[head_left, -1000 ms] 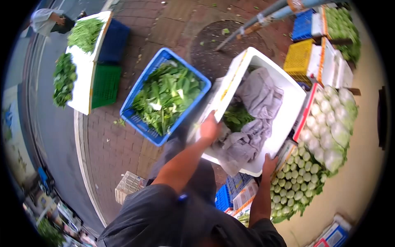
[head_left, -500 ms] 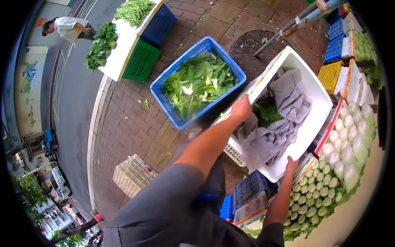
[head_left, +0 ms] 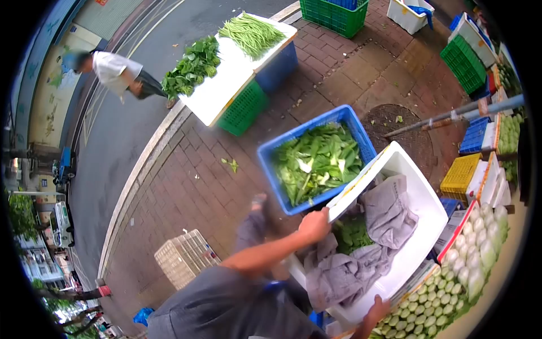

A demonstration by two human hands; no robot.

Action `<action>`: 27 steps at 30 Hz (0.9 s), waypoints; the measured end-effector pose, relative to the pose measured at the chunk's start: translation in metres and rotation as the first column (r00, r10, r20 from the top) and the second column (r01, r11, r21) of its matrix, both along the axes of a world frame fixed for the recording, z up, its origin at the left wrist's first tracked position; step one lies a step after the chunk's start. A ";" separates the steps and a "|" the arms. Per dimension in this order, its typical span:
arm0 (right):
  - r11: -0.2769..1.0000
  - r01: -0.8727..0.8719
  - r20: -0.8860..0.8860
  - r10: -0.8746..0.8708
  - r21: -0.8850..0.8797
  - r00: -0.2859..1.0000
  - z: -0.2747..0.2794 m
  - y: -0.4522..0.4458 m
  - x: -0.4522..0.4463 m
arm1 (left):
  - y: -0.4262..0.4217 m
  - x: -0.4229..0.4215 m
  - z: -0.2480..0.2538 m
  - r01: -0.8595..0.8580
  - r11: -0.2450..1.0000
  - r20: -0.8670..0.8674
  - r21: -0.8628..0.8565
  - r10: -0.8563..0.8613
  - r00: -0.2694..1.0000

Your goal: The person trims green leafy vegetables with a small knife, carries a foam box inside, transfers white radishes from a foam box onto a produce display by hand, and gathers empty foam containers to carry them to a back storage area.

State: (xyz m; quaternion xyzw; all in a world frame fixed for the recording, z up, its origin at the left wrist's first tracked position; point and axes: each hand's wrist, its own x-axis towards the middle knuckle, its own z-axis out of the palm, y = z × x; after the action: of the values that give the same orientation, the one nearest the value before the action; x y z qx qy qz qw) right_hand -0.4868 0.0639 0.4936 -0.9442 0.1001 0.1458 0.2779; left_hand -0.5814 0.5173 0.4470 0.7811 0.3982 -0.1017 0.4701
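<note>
A white foam box [head_left: 420,214] is tilted in front of me, held between both hands. Wrapped over its near left rim is my left hand [head_left: 315,226], fingers closed. My right hand [head_left: 377,311] grips the lower right rim, its fingers partly hidden. Inside the box lies a crumpled grey cloth [head_left: 361,271], with green leafy vegetables [head_left: 353,234] partly showing beneath it. Just beyond the left rim, a blue crate [head_left: 271,169] full of loose leafy greens [head_left: 322,158] rests on the brick pavement.
White lids with green beans [head_left: 252,35] and leafy bunches [head_left: 195,65] sit atop crates near the kerb. A beige crate [head_left: 183,257] stands at left. Stacked pale vegetables [head_left: 423,305] line the right. A slanted pole [head_left: 451,116] crosses the upper right. A person [head_left: 116,73] is on the road.
My view has swung, so the crates appear farther right and lower. The foam box, still in both hands, has shifted down-left relative to the blue crate. The person on the road has moved nearer the stand.
</note>
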 end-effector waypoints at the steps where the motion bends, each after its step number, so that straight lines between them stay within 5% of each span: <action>1: 0.999 -0.013 -0.008 0.012 -0.041 1.000 0.023 0.042 -0.023 | 0.029 -0.029 0.006 -0.022 0.999 -0.012 -0.041 0.022 1.000; 2: 0.996 -0.025 -0.016 0.023 -0.081 1.000 0.040 0.084 -0.052 | 0.062 -0.065 0.009 -0.014 0.998 0.012 -0.064 0.015 1.000; 5: 0.988 0.037 0.141 -0.058 0.152 0.988 0.047 0.178 -0.164 | 0.185 -0.170 0.024 -0.022 0.997 0.095 -0.073 0.029 0.995; 9: 0.951 0.028 -0.015 -0.034 -0.308 0.999 0.174 0.394 -0.302 | 0.346 -0.293 0.090 -0.031 0.997 0.187 -0.075 0.044 0.981; 10: 0.955 0.015 -0.046 -0.030 -0.295 0.999 0.172 0.412 -0.317 | 0.380 -0.318 0.101 -0.061 0.996 0.197 -0.065 0.073 0.978; 11: 0.792 -0.128 -0.142 0.052 -0.597 0.988 0.219 0.494 -0.345 | 0.400 -0.339 0.101 -0.110 0.993 0.229 -0.048 0.118 0.966; 15: 0.929 -0.238 0.029 0.256 -0.283 0.966 0.226 0.571 -0.401 | 0.472 -0.430 0.130 -0.249 0.968 0.310 0.003 0.236 0.921; 20: 0.896 -0.444 0.121 0.444 -0.023 0.888 0.238 0.630 -0.406 | 0.513 -0.491 0.177 -0.375 0.920 0.305 0.113 0.327 0.894; 23: 0.815 -0.571 0.151 0.579 -0.096 0.801 0.222 0.616 -0.368 | 0.521 -0.530 0.191 -0.441 0.892 0.261 0.099 0.404 0.877; 25: 0.698 -0.527 0.089 0.560 0.485 0.824 0.121 0.661 -0.305 | 0.580 -0.551 0.168 -0.511 0.849 0.201 0.135 0.482 0.853; 26: 0.735 -0.565 0.084 0.580 0.375 0.810 0.112 0.714 -0.322 | 0.616 -0.576 0.151 -0.520 0.850 0.190 0.083 0.498 0.846; 27: 0.736 -0.497 0.071 0.527 0.459 0.847 0.148 0.782 -0.366 | 0.635 -0.585 0.138 -0.579 0.810 0.201 0.097 0.554 0.808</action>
State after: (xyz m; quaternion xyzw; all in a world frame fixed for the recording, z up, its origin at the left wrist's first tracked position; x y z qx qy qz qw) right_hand -0.8527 0.8459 0.6421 -0.8362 -0.1920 0.2658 0.4396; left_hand -1.1663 1.1525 0.5852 0.6656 0.5801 0.1384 0.4486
